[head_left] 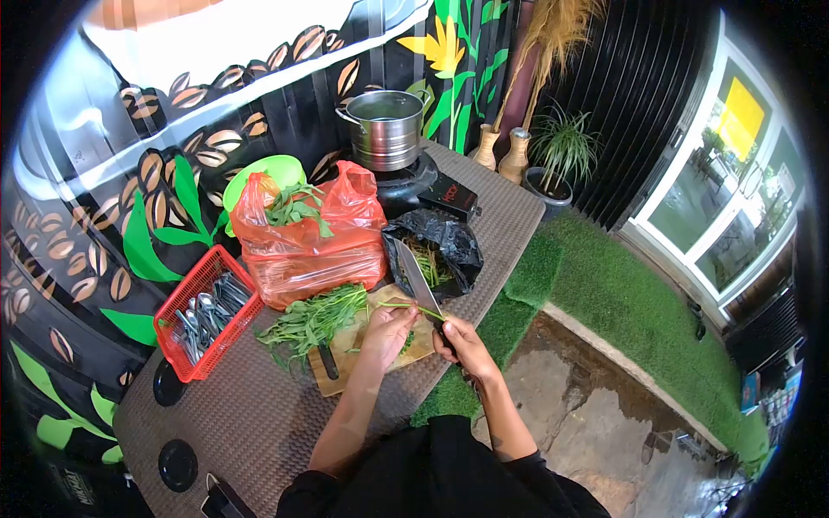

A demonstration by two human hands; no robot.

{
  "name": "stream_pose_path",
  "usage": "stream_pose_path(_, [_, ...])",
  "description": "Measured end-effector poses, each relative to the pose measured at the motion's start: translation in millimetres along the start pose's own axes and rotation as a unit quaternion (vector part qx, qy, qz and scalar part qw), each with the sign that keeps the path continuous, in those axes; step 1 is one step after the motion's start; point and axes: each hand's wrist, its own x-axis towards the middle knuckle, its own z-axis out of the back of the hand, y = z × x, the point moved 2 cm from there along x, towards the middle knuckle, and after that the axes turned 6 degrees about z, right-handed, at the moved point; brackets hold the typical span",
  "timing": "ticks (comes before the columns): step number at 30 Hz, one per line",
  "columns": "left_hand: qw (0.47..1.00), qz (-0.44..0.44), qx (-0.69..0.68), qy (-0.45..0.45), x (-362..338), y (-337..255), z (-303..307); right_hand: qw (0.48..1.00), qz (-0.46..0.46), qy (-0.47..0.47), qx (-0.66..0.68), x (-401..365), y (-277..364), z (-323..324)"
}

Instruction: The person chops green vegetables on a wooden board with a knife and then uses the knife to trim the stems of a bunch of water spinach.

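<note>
Above a wooden cutting board (418,349), my left hand (389,335) pinches a thin green stem (395,304) between its fingertips. My right hand (467,349) is wrapped round the handle of a large kitchen knife (414,274), its blade pointing up and away from me. The stem runs across the lower blade toward my right thumb. A pile of leafy green stalks (321,319) lies at the board's left, partly on the table. A black handle-like piece (328,361) rests on the board's near left. Beyond the knife, an open black plastic bag (458,250) holds stem pieces.
A red plastic bag (311,263) with leaves on top stands behind the greens, before a lime-green bowl (281,169). At left is a red basket (205,367) of cutlery. A steel pot (386,142) sits on a black stove (449,197). The woven table's (285,432) edge is at right.
</note>
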Motion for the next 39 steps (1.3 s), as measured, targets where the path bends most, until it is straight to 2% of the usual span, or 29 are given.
stream_pose_path(6, [0.997,-0.007,0.072,-0.001,2.2,-1.5,4.4,1.0,-0.009,-0.008,0.004,0.6,1.0,-3.5])
stream_pose_path(10, [0.998,-0.012,0.068,0.007,2.6,-2.6,2.2,1.0,-0.013,-0.01,0.011,-0.9,0.4,-3.7])
stream_pose_path(12, [0.995,-0.005,0.102,-0.018,-0.1,-6.0,0.4,1.0,-0.017,-0.016,0.017,-1.4,1.4,-3.0])
stream_pose_path(15, [0.998,0.001,0.051,-0.029,-2.2,-10.0,-5.0,0.999,-0.018,-0.025,0.03,-1.6,-1.9,-1.0])
stream_pose_path(32, [0.998,-0.001,0.062,0.007,1.1,-2.1,7.1,0.999,-0.034,-0.008,0.008,-0.3,-2.5,-2.3])
stream_pose_path(37, [0.996,0.025,0.078,-0.02,-0.6,-5.6,1.2,0.996,-0.051,-0.048,0.055,-1.5,-3.6,-1.9])
stream_pose_path(39, [0.998,0.035,0.027,-0.043,-0.6,-7.5,0.1,0.996,-0.054,-0.055,0.048,-1.1,1.4,-3.3])
